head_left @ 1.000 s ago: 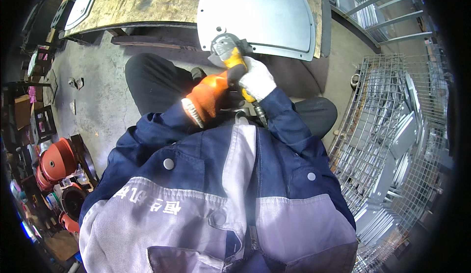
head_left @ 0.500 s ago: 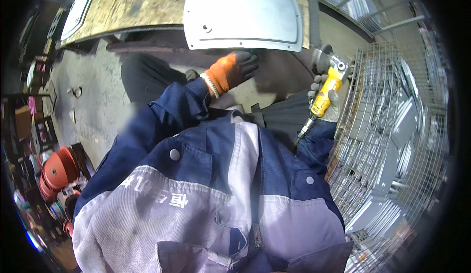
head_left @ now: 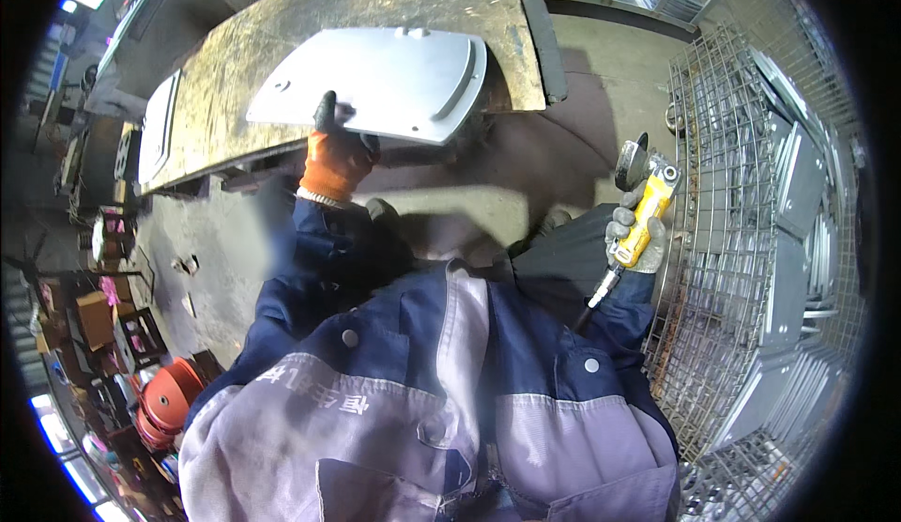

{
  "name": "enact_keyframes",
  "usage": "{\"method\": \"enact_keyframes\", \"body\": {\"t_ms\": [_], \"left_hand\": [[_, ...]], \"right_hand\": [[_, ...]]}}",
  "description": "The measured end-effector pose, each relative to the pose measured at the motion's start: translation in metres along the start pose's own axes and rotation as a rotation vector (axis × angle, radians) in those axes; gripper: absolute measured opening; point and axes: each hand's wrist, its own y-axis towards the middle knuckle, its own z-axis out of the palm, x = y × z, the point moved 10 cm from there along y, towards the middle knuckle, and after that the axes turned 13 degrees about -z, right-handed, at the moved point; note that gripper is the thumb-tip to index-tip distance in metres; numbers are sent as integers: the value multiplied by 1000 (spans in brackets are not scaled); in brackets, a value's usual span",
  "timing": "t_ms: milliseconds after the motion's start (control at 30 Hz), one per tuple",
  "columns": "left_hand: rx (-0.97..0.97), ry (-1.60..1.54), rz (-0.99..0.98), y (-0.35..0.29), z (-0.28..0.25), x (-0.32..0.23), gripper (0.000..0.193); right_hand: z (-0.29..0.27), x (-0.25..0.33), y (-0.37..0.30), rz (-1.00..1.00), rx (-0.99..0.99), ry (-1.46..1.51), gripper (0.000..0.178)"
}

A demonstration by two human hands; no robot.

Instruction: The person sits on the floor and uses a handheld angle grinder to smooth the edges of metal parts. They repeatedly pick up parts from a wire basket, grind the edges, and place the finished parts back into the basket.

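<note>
My left hand [head_left: 336, 158], in an orange glove with dark fingers, is closed on the near edge of a light grey metal panel [head_left: 394, 76]. The thumb lies on the panel's upper face, and the other fingers are mostly hidden beneath it. Rounded corners, a raised border and small holes mark the panel, which sits askew over the bench's near edge. Off to the right, my right hand [head_left: 649, 255] in a grey glove wraps round a yellow angle grinder [head_left: 649, 217]. Its dark disc [head_left: 631, 165] points away from me, apart from the panel. A hose [head_left: 601, 292] runs from its lower end.
The panel rests on a worn wooden bench [head_left: 235, 71]; a second panel [head_left: 160, 128] stands at its left end. Close on my right is a wire mesh cage [head_left: 718, 231] with stacked grey panels [head_left: 798, 203]. Red bowl-shaped things [head_left: 171, 395] sit among clutter at left.
My left hand has moved left and taken hold of the panel's near edge. The panel has turned and shifted left. My right hand still holds the grinder, and the view has tilted.
</note>
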Motion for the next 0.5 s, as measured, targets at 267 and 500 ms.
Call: {"method": "enact_keyframes", "body": {"t_ms": [267,500], "left_hand": [[-376,187,489,23,-65,-22,25],[-566,140,-71,124,-158,45,39]], "right_hand": [[6,5,17,-102,54,136,44],[-3,3,11,-93,-27,13,48]]}}
